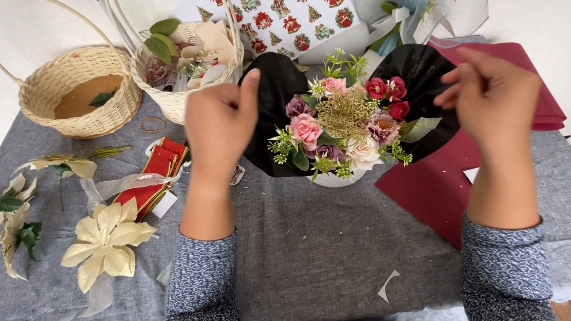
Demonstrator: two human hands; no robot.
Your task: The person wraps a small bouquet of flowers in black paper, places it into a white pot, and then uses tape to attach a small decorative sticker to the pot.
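Nearest you, a paper scrap (388, 285) lies on the grey cloth (319, 246) between your sleeves. Your left hand (218, 128) is pinching the left edge of the black wrap (276, 86), thumb up against it. Your right hand (494, 100) has its fingertips at the wrap's right edge; whether they actually grip it you cannot tell from here. Held from both sides like this, the wrap fans out behind the bouquet (344, 125), likely so it frames the pink, red and cream blooms.

The bouquet sits mid-table in a white pot (331, 179), which the flowers mostly hide. Dark red paper (430, 190) lies under your right wrist, its far part cut off by your hand. To the left are gold flowers (105, 242) and red ribbon (157, 174).

Farther back stand an empty basket (80, 95) and a filled basket (183, 73), its contents too jumbled to name. Patterned paper (280, 8) and white blooms run off the top edge.
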